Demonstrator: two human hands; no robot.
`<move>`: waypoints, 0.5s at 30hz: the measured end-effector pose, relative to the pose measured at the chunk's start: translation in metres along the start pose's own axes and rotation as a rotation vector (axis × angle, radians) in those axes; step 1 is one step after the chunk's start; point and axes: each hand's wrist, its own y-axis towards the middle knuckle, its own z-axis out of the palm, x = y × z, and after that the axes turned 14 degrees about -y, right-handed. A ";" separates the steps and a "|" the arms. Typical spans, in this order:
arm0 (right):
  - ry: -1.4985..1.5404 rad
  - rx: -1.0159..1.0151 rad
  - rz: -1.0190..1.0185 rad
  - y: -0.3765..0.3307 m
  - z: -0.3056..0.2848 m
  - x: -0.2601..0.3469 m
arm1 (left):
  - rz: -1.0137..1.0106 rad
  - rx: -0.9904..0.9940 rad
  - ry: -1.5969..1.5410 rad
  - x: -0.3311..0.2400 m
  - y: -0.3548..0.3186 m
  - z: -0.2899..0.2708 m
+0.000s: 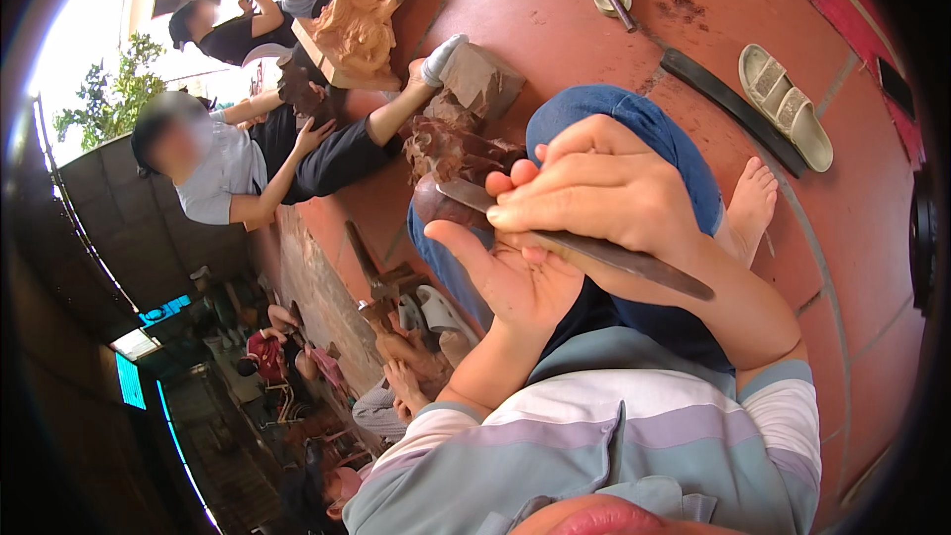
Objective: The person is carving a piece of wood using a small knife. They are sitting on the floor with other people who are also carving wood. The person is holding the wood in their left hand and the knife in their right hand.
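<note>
My right hand [614, 183] grips a long, flat, dark metal file [619, 263] tapered at its ends. The file slants across my left palm, its far tip against the rounded brown knob of a reddish wood carving [443, 151] by my knee. My left hand [525, 282] lies palm up under the file, with its thumb stretched along the knob. Fingertips past my right hand appear to be the left hand's, on the knob's other side. Most of the left fingers are hidden by my right hand.
Two tan sandals [778, 104], a long black bar [733, 109] and a thin tool [616, 5] lie on the red tile floor. A phone [895, 89] is at the right edge. To the left, people sit with wood carvings, one large and pale [362, 15].
</note>
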 end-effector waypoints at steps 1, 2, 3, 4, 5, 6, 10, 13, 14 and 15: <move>0.011 -0.008 -0.008 0.002 -0.001 0.000 | -0.035 0.059 -0.003 -0.004 0.000 -0.005; 0.015 -0.017 -0.015 0.005 -0.003 -0.001 | -0.045 0.087 -0.018 0.000 0.004 -0.003; 0.018 -0.025 -0.022 0.006 -0.004 -0.002 | -0.041 0.088 -0.014 0.002 0.005 -0.001; -0.038 -0.052 -0.041 0.007 0.004 -0.004 | -0.033 0.087 -0.011 0.003 0.005 0.001; -0.042 -0.037 -0.031 0.007 0.005 -0.005 | -0.030 0.090 -0.007 0.004 0.007 0.003; -0.046 -0.021 -0.021 0.006 0.005 -0.006 | 0.014 0.023 0.015 0.005 0.006 0.005; -0.015 0.024 -0.014 0.006 -0.006 0.004 | -0.124 0.211 -0.018 -0.006 0.004 -0.006; -0.086 -0.028 -0.025 0.007 0.003 0.001 | -0.046 0.099 -0.016 0.001 0.006 0.006; -0.082 -0.020 -0.028 0.007 0.006 -0.002 | -0.033 0.090 0.004 -0.001 0.006 0.006; -0.078 -0.013 -0.030 0.008 0.007 -0.003 | -0.020 0.080 0.023 -0.003 0.006 0.005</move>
